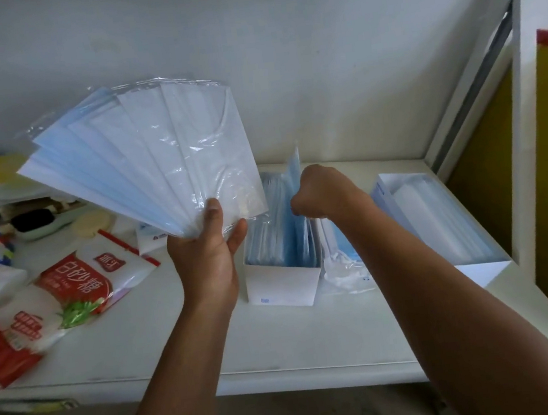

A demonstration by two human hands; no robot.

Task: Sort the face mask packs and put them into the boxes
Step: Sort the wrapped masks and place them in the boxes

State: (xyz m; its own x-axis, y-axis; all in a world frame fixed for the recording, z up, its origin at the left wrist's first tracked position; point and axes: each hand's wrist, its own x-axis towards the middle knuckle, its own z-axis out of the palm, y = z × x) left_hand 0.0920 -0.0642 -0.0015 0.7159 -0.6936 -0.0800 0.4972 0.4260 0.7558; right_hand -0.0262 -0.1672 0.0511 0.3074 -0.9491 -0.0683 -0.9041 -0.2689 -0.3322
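I note the white shelf [282, 344] nearest. The left hand [207, 250] grips the fanned packs [142, 161] at their lower ends, thumb on top. Their long axes radiate up and leftward, away from me, raised above the shelf. The middle box [282, 285] sits just right of that hand, its long axis running away from me, with packs on edge inside. The right hand [324, 190] is clenched over it, curled on a single pack [294, 170] whose end points upward. The right box [474, 272] lies well apart, also holding packs. A sugar bag [78, 283] lies at the left.
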